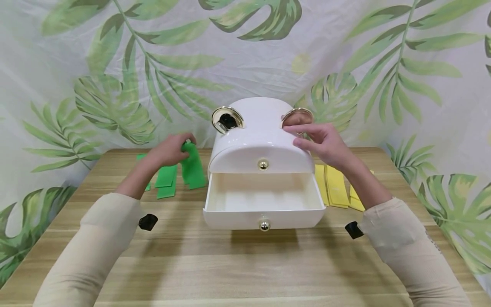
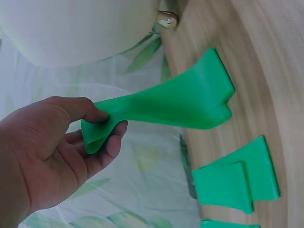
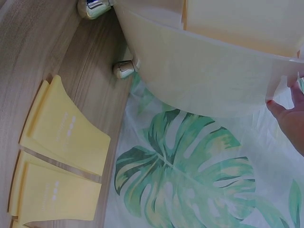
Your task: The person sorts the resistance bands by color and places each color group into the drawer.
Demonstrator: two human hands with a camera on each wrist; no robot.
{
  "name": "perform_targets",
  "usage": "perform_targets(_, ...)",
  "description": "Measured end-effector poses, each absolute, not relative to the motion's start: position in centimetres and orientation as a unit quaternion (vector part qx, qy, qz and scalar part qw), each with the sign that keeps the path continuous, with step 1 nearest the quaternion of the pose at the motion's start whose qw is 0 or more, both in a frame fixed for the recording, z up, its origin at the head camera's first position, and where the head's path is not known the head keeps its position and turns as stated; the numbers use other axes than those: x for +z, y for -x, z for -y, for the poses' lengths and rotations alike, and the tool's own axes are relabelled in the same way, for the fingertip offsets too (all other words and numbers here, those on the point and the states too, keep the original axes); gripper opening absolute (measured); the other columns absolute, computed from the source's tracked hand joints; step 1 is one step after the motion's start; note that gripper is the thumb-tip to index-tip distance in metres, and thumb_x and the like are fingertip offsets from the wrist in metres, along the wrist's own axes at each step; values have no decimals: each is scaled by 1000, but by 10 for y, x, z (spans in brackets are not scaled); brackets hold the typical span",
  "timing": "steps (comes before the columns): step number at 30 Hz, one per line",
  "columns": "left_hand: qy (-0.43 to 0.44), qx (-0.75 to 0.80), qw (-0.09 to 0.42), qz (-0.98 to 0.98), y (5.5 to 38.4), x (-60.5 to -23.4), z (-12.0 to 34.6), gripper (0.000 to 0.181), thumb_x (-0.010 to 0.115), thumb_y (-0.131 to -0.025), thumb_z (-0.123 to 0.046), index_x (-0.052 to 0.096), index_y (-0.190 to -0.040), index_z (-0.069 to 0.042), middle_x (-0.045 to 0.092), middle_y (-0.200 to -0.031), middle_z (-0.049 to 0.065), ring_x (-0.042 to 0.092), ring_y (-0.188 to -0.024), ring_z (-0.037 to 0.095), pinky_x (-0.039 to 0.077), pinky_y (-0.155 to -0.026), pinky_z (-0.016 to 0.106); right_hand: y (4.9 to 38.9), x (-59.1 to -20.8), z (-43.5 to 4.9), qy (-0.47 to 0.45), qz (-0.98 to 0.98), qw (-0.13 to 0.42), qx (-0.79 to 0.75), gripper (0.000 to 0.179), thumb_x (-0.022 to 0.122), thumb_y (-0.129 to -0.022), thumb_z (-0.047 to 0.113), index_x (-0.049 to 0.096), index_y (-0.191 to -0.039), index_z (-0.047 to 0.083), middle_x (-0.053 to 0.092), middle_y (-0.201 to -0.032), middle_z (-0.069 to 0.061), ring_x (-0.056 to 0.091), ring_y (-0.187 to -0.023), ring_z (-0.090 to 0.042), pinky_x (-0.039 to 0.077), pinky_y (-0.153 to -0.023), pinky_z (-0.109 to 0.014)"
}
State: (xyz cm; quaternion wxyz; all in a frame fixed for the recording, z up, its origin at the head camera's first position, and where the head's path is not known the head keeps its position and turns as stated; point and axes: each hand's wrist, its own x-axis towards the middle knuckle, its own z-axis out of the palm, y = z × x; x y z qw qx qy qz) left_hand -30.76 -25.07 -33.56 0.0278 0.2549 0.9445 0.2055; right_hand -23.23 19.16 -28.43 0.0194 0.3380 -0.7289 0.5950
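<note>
My left hand point(image 1: 168, 150) pinches a green resistance band point(image 1: 194, 166) near its top, between thumb and fingers. The band hangs down beside the left wall of the white box, and its folded loop shows in the left wrist view. More green bands point(image 2: 228, 185) lie on the table nearby. My right hand point(image 1: 326, 143) rests its thumb and fingertips on the upper right of the white box point(image 1: 261, 119), by the gold-rimmed eye. The box's lower drawer point(image 1: 264, 217) is pulled out, with a bare inside; its upper drawer point(image 1: 234, 160) is closed.
Several yellow bands point(image 1: 337, 187) with printed marks lie right of the box. Round gold knobs point(image 1: 263, 164) stick out from the drawer fronts. The wooden table point(image 1: 215, 273) meets a leaf-patterned cloth point(image 1: 261, 64) at the back.
</note>
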Motion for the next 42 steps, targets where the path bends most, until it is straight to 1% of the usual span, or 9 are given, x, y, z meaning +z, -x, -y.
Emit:
perform_targets(5,-240,190,45,-951,272,-299,232,28,60,-90,8,55,-117,8,63,-105,31,58,-85,35,50,-74,47,232,-284,-192,-338,729,19,595,33,66,-92,-8,70,-125,-7,72,-123,8,51,-131,-19,48,-100,-28)
perform_targets(10,-251,185,46,-949,266,-291,230,24,66,-90,7,57,-112,7,64,-101,30,62,-91,41,53,-79,53,232,-284,-192,-339,726,17,598,33,66,-92,-9,73,-123,-2,73,-122,7,51,-131,-19,47,-101,-29)
perform_targets(18,-270,195,31,-942,255,-279,226,20,72,-93,2,64,-111,5,67,-96,24,63,-90,37,52,-82,55,231,-284,-192,-337,730,19,594,31,67,-93,-6,73,-124,-4,72,-124,6,51,-131,-19,51,-95,-26)
perform_targets(22,-274,226,28,-934,247,-271,226,26,68,-96,3,59,-120,3,63,-85,18,58,-74,29,50,-73,44,231,-285,-192,-337,730,20,594,31,67,-93,-6,72,-124,-5,72,-124,7,52,-130,-19,53,-90,-25)
perform_targets(25,-276,261,32,-925,239,-264,227,29,65,-99,2,53,-125,1,51,-71,7,49,-61,20,48,-64,33,232,-285,-192,-336,730,21,594,31,67,-93,-6,73,-124,-3,72,-124,6,52,-129,-19,53,-90,-25)
perform_targets(28,-274,284,27,-918,232,-258,229,26,64,-101,-1,51,-123,-2,43,-66,3,45,-55,15,48,-60,28,232,-285,-192,-338,728,22,596,32,67,-93,-7,75,-123,2,73,-123,3,52,-129,-19,53,-90,-25)
perform_targets(31,-266,305,25,-914,225,-254,230,19,65,-101,-3,52,-116,-3,47,-68,4,49,-56,15,48,-60,28,232,-284,-191,-339,726,19,597,33,66,-93,-7,76,-123,5,74,-123,2,52,-129,-19,53,-90,-25)
perform_targets(35,-251,341,24,-906,217,-250,230,9,67,-100,-2,60,-105,0,59,-76,7,59,-63,14,53,-61,28,232,-283,-191,-340,726,19,597,33,65,-92,-9,73,-124,-3,73,-122,6,53,-130,-19,53,-89,-25)
perform_targets(42,-226,397,6,-890,209,-244,233,10,71,-98,-4,70,-103,3,63,-74,1,58,-60,13,51,-61,24,231,-284,-191,-342,723,21,600,34,64,-92,-11,69,-125,-9,73,-123,8,53,-130,-19,51,-94,-27)
